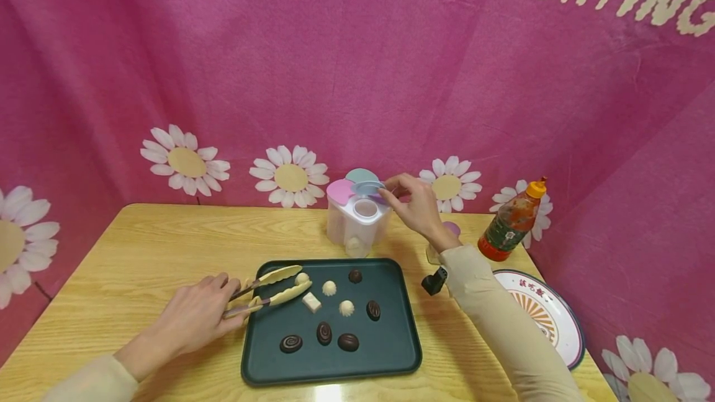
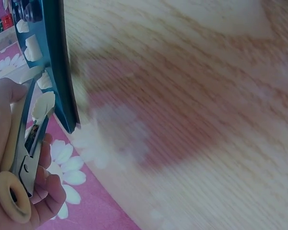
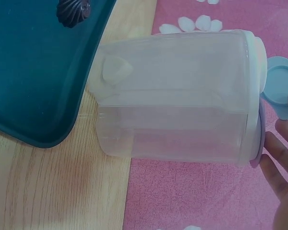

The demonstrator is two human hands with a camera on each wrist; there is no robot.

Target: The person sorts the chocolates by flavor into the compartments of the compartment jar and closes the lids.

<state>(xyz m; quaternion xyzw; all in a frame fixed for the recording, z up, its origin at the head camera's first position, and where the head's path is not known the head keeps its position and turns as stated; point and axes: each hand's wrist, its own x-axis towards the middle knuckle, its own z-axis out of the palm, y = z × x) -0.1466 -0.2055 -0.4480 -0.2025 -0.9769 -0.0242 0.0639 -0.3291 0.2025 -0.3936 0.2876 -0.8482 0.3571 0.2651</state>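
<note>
My left hand [image 1: 192, 315] grips a pair of tongs [image 1: 286, 294] with cream scalloped tips, spread apart over the left edge of a dark tray [image 1: 391, 352]. A round white chocolate [image 1: 302, 278] shows between the tips. On the tray lie more white chocolates [image 1: 346, 308] and several dark ones [image 1: 348, 342]. Behind the tray stands a translucent container [image 3: 177, 96] with pastel flip lids. My right hand [image 1: 416, 203] pinches its blue lid [image 3: 281, 84], which is raised and uncovers a round opening [image 1: 365, 207]. A white chocolate [image 3: 116, 70] lies at the container's bottom.
To the right, a small jar with a purple lid [image 1: 451, 227] is partly hidden by my right arm. Beyond it stand a red sauce bottle [image 1: 511, 222] and a white patterned plate [image 1: 564, 334]. A pink flowered cloth [image 1: 335, 79] hangs behind the table.
</note>
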